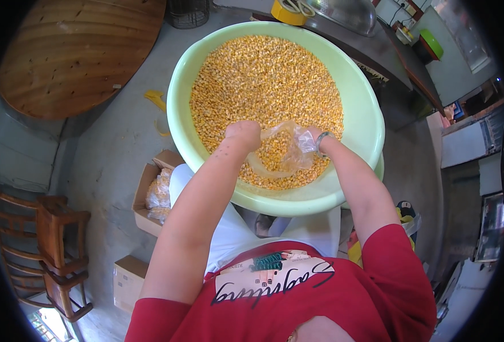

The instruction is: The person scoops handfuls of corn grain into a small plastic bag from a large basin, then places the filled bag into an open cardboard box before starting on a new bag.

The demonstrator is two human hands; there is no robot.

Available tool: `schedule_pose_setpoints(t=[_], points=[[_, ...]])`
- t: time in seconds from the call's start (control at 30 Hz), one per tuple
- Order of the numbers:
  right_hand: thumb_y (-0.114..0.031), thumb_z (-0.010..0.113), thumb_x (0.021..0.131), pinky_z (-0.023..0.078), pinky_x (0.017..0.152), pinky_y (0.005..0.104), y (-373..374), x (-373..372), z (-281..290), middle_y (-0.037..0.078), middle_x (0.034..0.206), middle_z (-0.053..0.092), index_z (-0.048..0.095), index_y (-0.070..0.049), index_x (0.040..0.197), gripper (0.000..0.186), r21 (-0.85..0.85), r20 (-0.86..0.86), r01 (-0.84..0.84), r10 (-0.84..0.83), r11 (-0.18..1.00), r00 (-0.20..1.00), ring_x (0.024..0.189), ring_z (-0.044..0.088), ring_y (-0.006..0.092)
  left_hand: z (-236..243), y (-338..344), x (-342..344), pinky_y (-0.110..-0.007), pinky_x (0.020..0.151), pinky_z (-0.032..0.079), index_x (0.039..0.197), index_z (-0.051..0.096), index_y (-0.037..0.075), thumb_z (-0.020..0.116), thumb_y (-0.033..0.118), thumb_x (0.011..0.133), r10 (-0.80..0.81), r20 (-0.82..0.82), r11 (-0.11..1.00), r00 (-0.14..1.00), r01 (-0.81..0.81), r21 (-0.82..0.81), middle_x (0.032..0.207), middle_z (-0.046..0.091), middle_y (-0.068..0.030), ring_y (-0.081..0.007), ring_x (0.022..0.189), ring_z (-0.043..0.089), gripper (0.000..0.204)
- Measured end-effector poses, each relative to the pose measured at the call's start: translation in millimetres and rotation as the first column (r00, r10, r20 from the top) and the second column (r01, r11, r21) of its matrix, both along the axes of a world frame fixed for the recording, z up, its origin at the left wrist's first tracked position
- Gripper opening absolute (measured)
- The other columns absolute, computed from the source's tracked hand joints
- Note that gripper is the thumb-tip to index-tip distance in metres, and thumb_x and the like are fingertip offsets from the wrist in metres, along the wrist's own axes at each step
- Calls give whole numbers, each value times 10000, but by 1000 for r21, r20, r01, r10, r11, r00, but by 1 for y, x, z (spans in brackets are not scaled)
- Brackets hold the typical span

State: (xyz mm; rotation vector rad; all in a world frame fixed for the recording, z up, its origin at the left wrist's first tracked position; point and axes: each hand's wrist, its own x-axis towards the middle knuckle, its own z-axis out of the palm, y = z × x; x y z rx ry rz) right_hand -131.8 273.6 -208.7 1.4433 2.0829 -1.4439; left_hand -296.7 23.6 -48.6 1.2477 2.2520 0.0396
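Note:
A large pale green tub (367, 122) in front of me holds a deep bed of yellow corn kernels (269, 74). Low in the tub, a clear plastic bag (297, 154) lies spread with kernels showing inside or through it. My left hand (244, 134) is closed in a fist over the kernels at the bag's left edge and seems to grip that edge; its fingertips are hidden. On the other side my right hand (318, 138), with a bracelet (322, 142) at the wrist, closes on the bag's bunched right side; its fingers are partly covered by the plastic.
Left of my legs, an open cardboard box (144, 196) holds clear bags of kernels. Another carton (129, 279) stands nearer. Wooden chairs (58, 239) and a round wooden tabletop (81, 51) are at the left. A yellow container (288, 12) stands beyond the tub.

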Motion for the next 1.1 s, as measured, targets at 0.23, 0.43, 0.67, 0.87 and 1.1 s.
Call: schedule_pose_setpoints(t=[0.23,0.43,0.67,0.87,1.1], points=[[-344,558,833,158,308,230,-54,-31,167,-43,435,321,386,-138,541,397,-300,-465,110,-246,948,850,319,241,64,-14,2,-4,-350,784,483,963,638,77,540,234,796,85,-3,989,996,-84,125,987,630,-109,-255,944,599,250],[-360,558,834,232,327,249,-122,-67,161,-37,452,359,439,-106,562,391,-119,-43,-335,332,935,942,339,273,83,-11,0,-5,-356,786,482,948,638,73,553,240,779,41,-23,993,999,-38,110,987,629,-113,-263,942,597,252],[-243,570,819,463,438,301,-147,-75,105,71,591,592,627,-11,710,263,236,347,-671,584,703,734,509,586,153,-10,0,-3,-354,785,483,941,641,89,559,215,765,22,-49,994,999,-17,111,987,627,-115,-257,939,599,232],[-54,463,804,513,444,290,-133,-68,130,84,734,637,632,-4,826,178,103,104,-514,505,852,857,534,619,172,-10,-1,-4,-355,783,482,938,641,91,566,208,756,23,-34,995,999,-19,98,971,627,-110,-255,931,599,229],[-51,462,775,504,462,339,-67,-54,139,78,683,632,657,-60,778,195,246,-233,-12,71,969,970,626,646,193,-6,-1,-2,-348,779,483,944,637,82,579,202,753,5,-35,997,999,-3,71,959,629,-108,-253,917,603,233]])
